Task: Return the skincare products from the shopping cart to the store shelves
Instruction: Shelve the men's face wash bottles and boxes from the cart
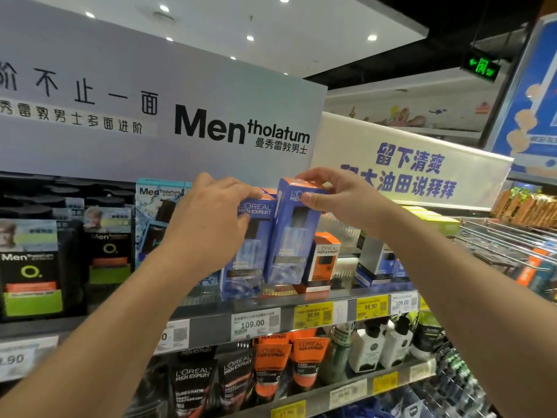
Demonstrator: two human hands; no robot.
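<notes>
Two blue L'Oreal Men Expert boxes with orange tops stand side by side on the top shelf (340, 306). My right hand (334, 197) pinches the top of the right blue box (294, 236), which leans slightly left. My left hand (208, 218) grips the upper part of the left blue box (247, 267), its fingers over the box's top and front. Both boxes sit at the shelf's front edge above a 109.00 price tag (255, 324). The shopping cart is out of view.
An orange L'Oreal box (324, 260) stands right of the blue boxes. Black and green Mentholatum boxes (30, 267) fill the shelf's left. Orange and black tubes (271, 369) and white bottles (379, 345) occupy the lower shelf. Wire baskets (506, 245) project at right.
</notes>
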